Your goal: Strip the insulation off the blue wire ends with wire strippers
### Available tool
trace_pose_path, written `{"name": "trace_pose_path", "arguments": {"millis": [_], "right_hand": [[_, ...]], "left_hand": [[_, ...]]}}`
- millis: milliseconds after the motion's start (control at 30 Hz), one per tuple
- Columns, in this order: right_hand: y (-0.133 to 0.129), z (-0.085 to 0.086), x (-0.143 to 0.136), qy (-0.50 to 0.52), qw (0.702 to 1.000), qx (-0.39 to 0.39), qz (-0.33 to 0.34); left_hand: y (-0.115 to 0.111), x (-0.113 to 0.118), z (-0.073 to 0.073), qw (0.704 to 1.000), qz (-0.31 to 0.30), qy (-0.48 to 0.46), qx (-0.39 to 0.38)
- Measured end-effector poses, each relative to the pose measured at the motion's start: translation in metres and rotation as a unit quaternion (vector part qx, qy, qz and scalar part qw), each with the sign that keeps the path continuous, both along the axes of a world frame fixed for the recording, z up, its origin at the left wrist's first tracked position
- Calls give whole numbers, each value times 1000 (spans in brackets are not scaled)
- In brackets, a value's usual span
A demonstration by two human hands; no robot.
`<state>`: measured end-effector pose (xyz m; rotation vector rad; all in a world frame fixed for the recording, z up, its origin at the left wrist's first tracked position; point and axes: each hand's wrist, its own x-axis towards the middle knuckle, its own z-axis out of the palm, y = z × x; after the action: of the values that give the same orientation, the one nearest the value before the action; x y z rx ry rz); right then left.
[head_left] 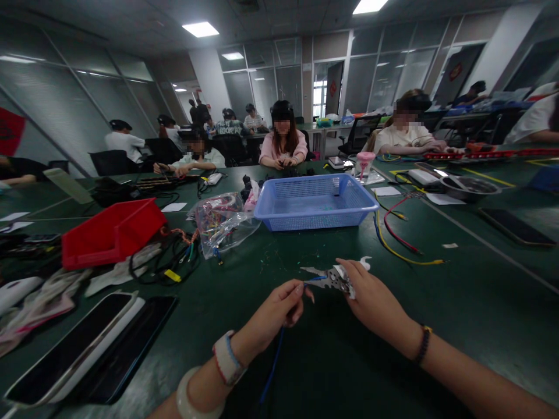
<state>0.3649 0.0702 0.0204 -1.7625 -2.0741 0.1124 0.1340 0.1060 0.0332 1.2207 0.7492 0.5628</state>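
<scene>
Between the fingertips of my left hand (289, 301) is pinched a thin blue wire (276, 365), whose tail hangs down toward the table's near edge. The wire's upper end lies between the parted jaws of metal wire strippers (334, 278). My right hand (371, 297) is wrapped around the strippers' handles, which are mostly hidden by the palm and fingers. A bit of white material shows at the handles. Small wire scraps (315, 256) are scattered on the green table just beyond the tool.
A blue basket (314, 221) stands ahead, beside a clear bag of wires (225, 224). Left are a red bin (111, 235), black cables and phones (126, 349). Coloured cables (408, 259), a metal bowl (469, 189) and another phone (517, 226) lie right. Several people sit beyond.
</scene>
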Motion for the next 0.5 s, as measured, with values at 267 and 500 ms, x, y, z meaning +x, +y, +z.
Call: {"name": "trace_pose_path", "arguments": {"millis": [267,500], "right_hand": [[2,5,-4,-23,1000,7,2],[0,10,-5,-92,993,67,-15]], "left_hand": [[1,-2,-2,999,9,-16,-38],[0,-1,-1,998,16,-23,-53]]}}
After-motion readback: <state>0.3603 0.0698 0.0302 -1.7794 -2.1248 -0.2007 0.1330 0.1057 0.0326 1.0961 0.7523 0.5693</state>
